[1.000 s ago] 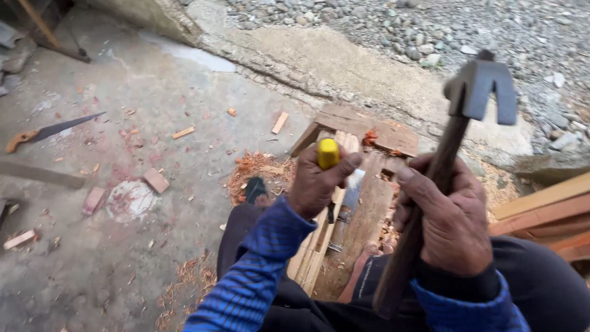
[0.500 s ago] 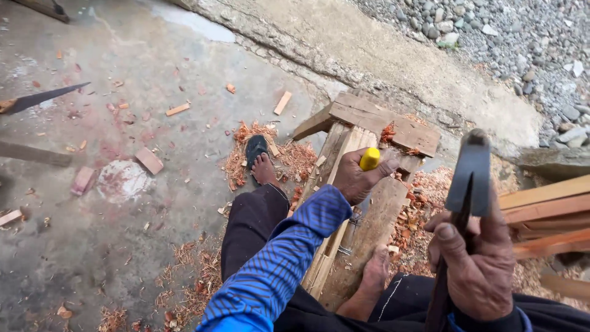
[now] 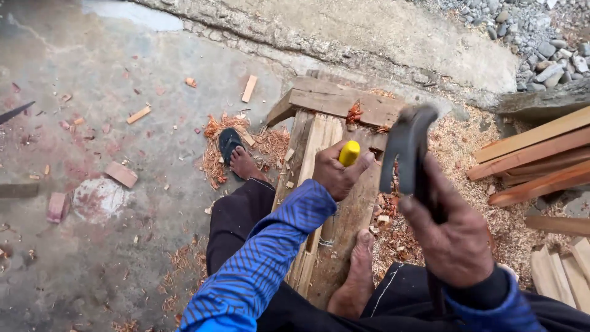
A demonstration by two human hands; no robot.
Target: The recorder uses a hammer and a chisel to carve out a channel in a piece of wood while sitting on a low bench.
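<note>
Concrete floor [image 3: 92, 258], grey and stained with reddish patches, fills the left of the view, scattered with small wood offcuts [image 3: 120, 174] and reddish shavings [image 3: 215, 160]. Along the top runs a rough cement kerb [image 3: 369, 37], and beyond it at the upper right lies loose grey gravel [image 3: 547, 43]. Pale sawdust [image 3: 461, 147] spreads over the ground to the right, where a stack of reddish planks [image 3: 534, 154] lies slanted, with paler boards [image 3: 565, 270] below it at the edge of the view. No packages, labels or signs show anywhere.

In the middle stands a low wooden bench [image 3: 332, 101] made of rough boards, and a long wooden workpiece [image 3: 319, 203] lies on it, running down toward the person. The left hand [image 3: 335, 175], in a blue striped sleeve [image 3: 264, 264], is clenched around a yellow-handled chisel [image 3: 349, 152]; the handle top sticks out above the fist and the blade is hidden behind the hand, over the workpiece. The right hand [image 3: 455, 240] is clenched around the handle of a dark claw hammer [image 3: 405, 144], whose head is raised just to the right of the chisel handle, near it but apart. One bare foot [image 3: 356, 276] rests on the workpiece near the person, and the other foot [image 3: 243, 161], in a dark sandal, is on the floor among the shavings left of the bench.
</note>
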